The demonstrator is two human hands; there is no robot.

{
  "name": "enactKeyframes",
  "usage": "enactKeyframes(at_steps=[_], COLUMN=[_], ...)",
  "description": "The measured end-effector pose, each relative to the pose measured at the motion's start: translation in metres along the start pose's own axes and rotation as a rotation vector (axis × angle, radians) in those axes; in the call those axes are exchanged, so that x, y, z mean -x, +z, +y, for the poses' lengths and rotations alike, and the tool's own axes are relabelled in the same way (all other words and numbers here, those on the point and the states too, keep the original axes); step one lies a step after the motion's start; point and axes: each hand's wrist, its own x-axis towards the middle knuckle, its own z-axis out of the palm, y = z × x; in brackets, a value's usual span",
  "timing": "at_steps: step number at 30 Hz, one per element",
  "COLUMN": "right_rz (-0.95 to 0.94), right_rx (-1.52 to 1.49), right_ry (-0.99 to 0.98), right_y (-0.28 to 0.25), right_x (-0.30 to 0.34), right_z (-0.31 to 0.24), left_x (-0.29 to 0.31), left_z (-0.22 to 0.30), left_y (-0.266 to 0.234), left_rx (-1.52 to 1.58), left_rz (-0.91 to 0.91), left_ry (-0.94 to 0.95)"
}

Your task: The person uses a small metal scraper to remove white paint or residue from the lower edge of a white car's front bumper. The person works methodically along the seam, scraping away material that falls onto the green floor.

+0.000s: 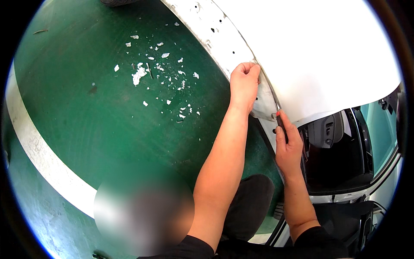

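A large white car panel [327,56] fills the upper right, with a dark seam [246,41] running along its curved edge. Beside that seam lies a narrow white flange [220,39] with small holes. My left hand [245,86] is closed, its fingertips pinched at the seam; whatever they hold is hidden. Lower down the same edge, my right hand [290,149] grips a slim dark-handled tool [280,123] with a bit of red near the top. The tool's tip meets the seam near the panel's lower corner; its exact kind cannot be made out.
White flakes [139,75] and crumbs lie scattered over the green floor [99,129]. A white curved line [36,151] crosses the floor at left. Car window glass [336,159] and a dark interior show at right. A blurred patch covers the lower left; my dark-clothed knee [254,203] is near it.
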Motion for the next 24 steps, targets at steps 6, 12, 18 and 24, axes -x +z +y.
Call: enactKeyframes(at_steps=[6, 12, 18, 24], right_rz=[-0.007, -0.05, -0.079, -0.126], right_rx=[0.008, 0.063, 0.033, 0.057], right_ry=[-0.031, -0.068, -0.034, -0.058], right_y=[-0.005, -0.011, -0.015, -0.018], right_x=[-0.012, -0.038, -0.045, -0.054], right_z=[0.002, -0.005, -0.012, -0.003], left_x=[0.004, 0.007, 0.007, 0.004], left_z=[-0.002, -0.01, -0.02, -0.028], left_y=[-0.004, -0.008, -0.013, -0.022], left_rx=[0.04, 0.082, 0.093, 0.182], left_rz=[0.001, -0.008, -0.031, 0.018], left_ry=[0.008, 0.011, 0.014, 0.014])
